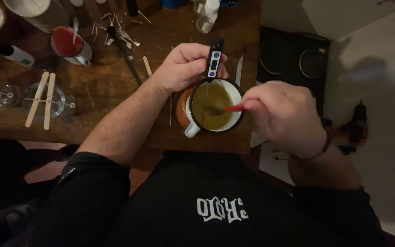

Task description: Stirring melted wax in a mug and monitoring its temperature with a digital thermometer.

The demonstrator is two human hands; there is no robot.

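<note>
A white enamel mug (236, 93) with a dark rim stands near the front edge of the wooden table, filled with a yellowish liquid. My left hand (184, 66) grips a black digital probe thermometer (214, 60) whose thin probe dips into the liquid. My right hand (285, 115) holds a red-handled spoon (233, 108), its bowl sunk in the liquid. The mug sits on a round brown coaster (182, 107).
A glass jar (42, 101) with two wooden sticks laid across it stands at the left. A white cup of red liquid (69, 44) with a spoon sits further back. Small wooden bits are scattered behind. A black two-burner hotplate (293, 57) lies right of the table (115, 82).
</note>
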